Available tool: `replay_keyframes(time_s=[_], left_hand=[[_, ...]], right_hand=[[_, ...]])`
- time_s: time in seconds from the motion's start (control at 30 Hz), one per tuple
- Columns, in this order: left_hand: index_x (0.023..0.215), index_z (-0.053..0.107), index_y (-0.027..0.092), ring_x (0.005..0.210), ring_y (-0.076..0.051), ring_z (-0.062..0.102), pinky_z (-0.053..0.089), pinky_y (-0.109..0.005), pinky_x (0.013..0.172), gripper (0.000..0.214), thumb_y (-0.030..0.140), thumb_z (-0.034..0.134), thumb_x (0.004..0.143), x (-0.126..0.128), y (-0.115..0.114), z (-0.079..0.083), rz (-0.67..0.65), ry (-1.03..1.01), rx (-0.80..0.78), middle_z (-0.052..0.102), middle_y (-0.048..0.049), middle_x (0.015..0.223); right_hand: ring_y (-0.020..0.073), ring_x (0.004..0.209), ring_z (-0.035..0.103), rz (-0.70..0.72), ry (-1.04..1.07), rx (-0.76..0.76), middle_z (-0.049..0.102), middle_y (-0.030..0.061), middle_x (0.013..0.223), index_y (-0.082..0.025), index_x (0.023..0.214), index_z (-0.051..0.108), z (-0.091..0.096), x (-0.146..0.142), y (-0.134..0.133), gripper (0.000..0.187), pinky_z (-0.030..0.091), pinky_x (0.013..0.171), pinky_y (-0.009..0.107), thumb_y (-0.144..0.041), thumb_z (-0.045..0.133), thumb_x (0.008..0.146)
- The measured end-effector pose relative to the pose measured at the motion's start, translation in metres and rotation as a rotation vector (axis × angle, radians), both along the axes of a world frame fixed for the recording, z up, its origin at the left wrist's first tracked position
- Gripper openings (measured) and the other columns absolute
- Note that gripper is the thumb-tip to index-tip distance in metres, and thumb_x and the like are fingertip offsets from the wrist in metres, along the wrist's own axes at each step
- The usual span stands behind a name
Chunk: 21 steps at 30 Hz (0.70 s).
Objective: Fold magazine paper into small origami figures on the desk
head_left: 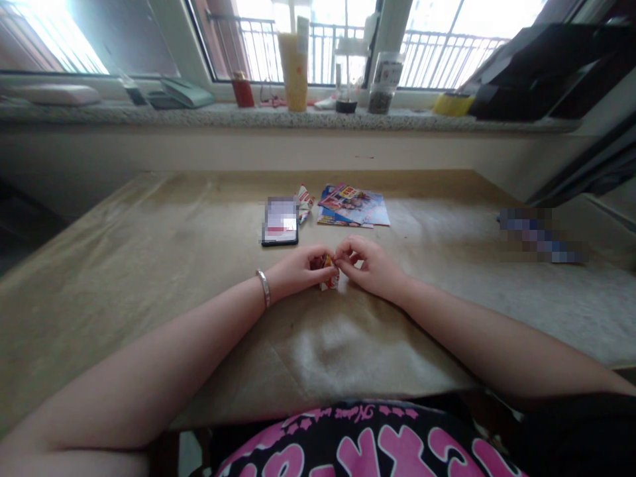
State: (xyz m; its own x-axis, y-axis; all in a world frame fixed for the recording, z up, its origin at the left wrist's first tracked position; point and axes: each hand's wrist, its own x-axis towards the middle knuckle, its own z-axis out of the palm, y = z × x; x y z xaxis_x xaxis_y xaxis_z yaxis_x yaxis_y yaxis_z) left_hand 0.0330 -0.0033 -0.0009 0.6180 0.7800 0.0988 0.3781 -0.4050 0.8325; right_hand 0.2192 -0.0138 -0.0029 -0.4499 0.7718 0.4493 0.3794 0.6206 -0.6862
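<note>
Both of my hands meet at the middle of the paper-covered table (pixel 149 265). My left hand (pixel 298 268), with a silver bangle on its wrist, is curled round a small folded piece of colourful paper (pixel 330 277). My right hand (pixel 368 265) pinches the top of the same piece with thumb and fingertips. The folded paper stands on the table between the two hands, partly hidden by my fingers.
A phone (pixel 280 222) lies just beyond my hands, beside a folded paper scrap (pixel 303 201) and a small stack of colourful printed sheets (pixel 354 205). A blurred object (pixel 539 235) lies at the right. The windowsill (pixel 199 116) holds a yellow cup (pixel 294 69), jars and other items.
</note>
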Motion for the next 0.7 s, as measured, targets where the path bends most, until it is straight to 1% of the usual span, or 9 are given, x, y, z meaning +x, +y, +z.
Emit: replay_keyframes(time_s=[0.13, 0.27, 0.47, 0.7], left_hand=[[0.070, 0.054, 0.014, 0.053, -0.008, 0.044, 0.033, -0.018, 0.048, 0.030, 0.042, 0.055, 0.081, 0.0011, -0.0013, 0.0010, -0.001, 0.029, -0.021, 0.051, 0.0023, 0.059], [0.070, 0.053, 0.014, 0.055, -0.009, 0.049, 0.036, -0.019, 0.050, 0.031, 0.042, 0.055, 0.081, 0.0010, -0.0020, 0.0014, -0.005, 0.004, -0.058, 0.056, 0.0008, 0.062], [0.065, 0.050, 0.014, 0.054, -0.009, 0.047, 0.034, -0.019, 0.049, 0.033, 0.042, 0.055, 0.081, -0.0004, -0.0008, -0.0007, 0.013, 0.043, 0.018, 0.053, 0.0015, 0.059], [0.069, 0.052, 0.013, 0.057, -0.010, 0.045, 0.033, -0.020, 0.052, 0.030, 0.040, 0.052, 0.083, -0.0002, 0.0016, -0.0019, -0.002, 0.083, 0.052, 0.051, 0.0015, 0.061]], right_hand=[[0.0119, 0.070, 0.051, 0.006, -0.021, 0.004, 0.053, 0.0009, 0.076, -0.020, 0.078, 0.052, -0.0010, 0.0004, 0.0009, 0.003, 0.043, 0.055, 0.021, -0.018, 0.051, 0.080], [0.0120, 0.071, 0.051, 0.014, -0.044, 0.010, 0.054, 0.0011, 0.079, -0.020, 0.079, 0.051, -0.0012, 0.0019, 0.0015, 0.005, 0.043, 0.057, 0.022, -0.016, 0.049, 0.081], [0.0124, 0.070, 0.051, 0.046, -0.099, 0.101, 0.054, 0.0008, 0.076, -0.020, 0.078, 0.051, -0.0020, 0.0042, 0.0029, 0.007, 0.045, 0.061, 0.024, -0.013, 0.050, 0.078], [0.0112, 0.069, 0.051, 0.036, -0.122, 0.223, 0.055, 0.0009, 0.078, -0.020, 0.077, 0.053, -0.0007, 0.0056, 0.0025, 0.009, 0.044, 0.062, 0.023, -0.012, 0.053, 0.075]])
